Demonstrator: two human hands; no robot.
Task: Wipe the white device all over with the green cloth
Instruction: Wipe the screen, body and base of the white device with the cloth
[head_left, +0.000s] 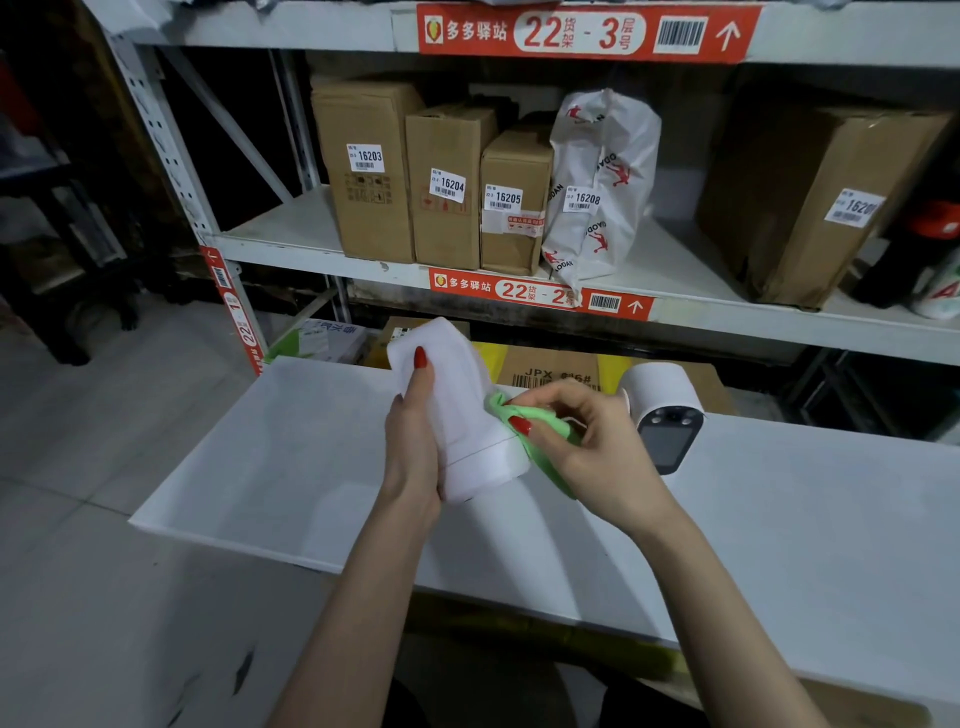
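Head view: the wiping step is under way. The left hand (415, 447) wraps around the white device (457, 410), thumb laid along its upper face, and holds it tilted above the white tabletop (779, 519), clear of the surface. The right hand (587, 441) pinches the green cloth (540, 441) between thumb and fingers and presses it against the right side of the device, near its lower end. Both grips are closed on their objects; neither is released.

Judgement: only the right flank is in contact with the cloth. The upper face, the far end and the base still need passes. The next move calls for rotating the device in the left grip, or shifting the thumb, so that covered areas become reachable while the cloth stays bunched and firmly pinched.

A second white device with a dark front panel (665, 421) stands on the tabletop just right of the right hand.

Containers: on the shelf (291, 244) beyond stand labelled cardboard boxes (447, 187), all closed, and a sealed white parcel bag (597, 182). Their contents cannot be determined.
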